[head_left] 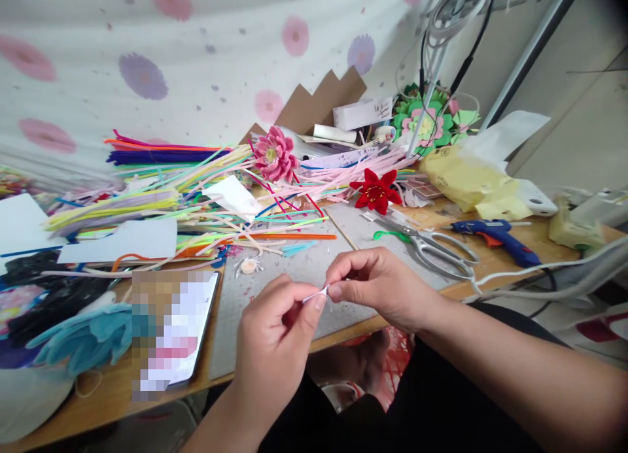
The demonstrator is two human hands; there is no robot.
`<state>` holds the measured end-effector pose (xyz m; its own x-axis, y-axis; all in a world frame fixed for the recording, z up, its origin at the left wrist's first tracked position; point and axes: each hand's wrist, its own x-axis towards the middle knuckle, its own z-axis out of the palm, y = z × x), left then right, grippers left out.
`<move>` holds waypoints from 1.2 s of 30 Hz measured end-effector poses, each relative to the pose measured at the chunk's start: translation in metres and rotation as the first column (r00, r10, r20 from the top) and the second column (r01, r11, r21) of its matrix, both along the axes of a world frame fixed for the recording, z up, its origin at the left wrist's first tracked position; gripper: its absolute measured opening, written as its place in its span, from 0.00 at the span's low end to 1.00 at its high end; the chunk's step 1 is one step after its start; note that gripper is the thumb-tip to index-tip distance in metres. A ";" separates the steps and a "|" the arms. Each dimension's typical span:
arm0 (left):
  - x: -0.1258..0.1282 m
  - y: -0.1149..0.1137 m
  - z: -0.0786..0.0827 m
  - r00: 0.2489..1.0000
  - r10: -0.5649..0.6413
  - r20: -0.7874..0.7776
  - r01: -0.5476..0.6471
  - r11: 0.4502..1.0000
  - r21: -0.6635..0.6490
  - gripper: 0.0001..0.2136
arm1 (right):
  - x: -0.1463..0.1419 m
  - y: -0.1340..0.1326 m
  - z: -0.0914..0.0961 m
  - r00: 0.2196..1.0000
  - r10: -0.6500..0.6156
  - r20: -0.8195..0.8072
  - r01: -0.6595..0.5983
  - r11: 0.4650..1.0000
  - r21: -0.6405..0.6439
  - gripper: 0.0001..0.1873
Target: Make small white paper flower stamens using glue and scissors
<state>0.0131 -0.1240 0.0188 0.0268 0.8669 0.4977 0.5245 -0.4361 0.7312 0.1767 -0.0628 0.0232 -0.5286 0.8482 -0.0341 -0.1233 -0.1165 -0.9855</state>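
Note:
My left hand and my right hand meet above the front edge of the grey cutting mat. Both pinch a short pale pink pipe cleaner piece between thumb and fingertips. The piece is small and mostly hidden by the fingers. A tiny white pipe-cleaner figure lies on the mat just beyond my left hand.
A big heap of coloured pipe cleaners covers the back left. A pink flower and a red flower sit behind the mat. Scissors and a blue glue gun lie right. A phone lies left.

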 end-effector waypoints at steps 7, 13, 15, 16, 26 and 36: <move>0.002 -0.002 0.002 0.999 0.000 -0.050 0.003 0.998 0.067 0.05 | -0.002 -0.003 0.001 0.997 -0.069 0.037 0.068 0.996 0.052 0.13; 0.000 0.000 -0.002 0.998 -0.017 0.062 0.021 0.999 -0.050 0.06 | 0.000 -0.004 -0.001 0.998 -0.057 -0.007 0.057 0.998 0.004 0.12; -0.002 0.001 -0.007 0.983 -0.019 0.180 0.045 0.989 -0.140 0.06 | 0.002 -0.003 -0.003 0.998 -0.011 -0.058 0.010 1.000 -0.017 0.12; -0.003 0.002 -0.010 0.970 -0.015 0.243 0.060 0.982 -0.179 0.07 | 0.003 -0.003 -0.004 0.996 0.011 -0.090 -0.014 0.999 -0.029 0.11; -0.004 0.004 -0.014 0.948 -0.004 0.317 0.078 0.972 -0.221 0.07 | 0.000 -0.002 -0.008 0.992 0.019 -0.128 -0.025 0.999 -0.047 0.09; -0.002 0.000 -0.004 0.994 -0.007 0.113 0.022 0.991 -0.134 0.07 | -0.003 -0.005 -0.009 0.996 -0.021 -0.082 0.017 0.999 -0.042 0.10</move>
<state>0.0111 -0.1235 0.0151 -0.0097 0.9260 0.3773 0.4305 -0.3367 0.8374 0.1733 -0.0679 0.0141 -0.5150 0.8568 -0.0260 -0.2068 -0.1536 -0.9663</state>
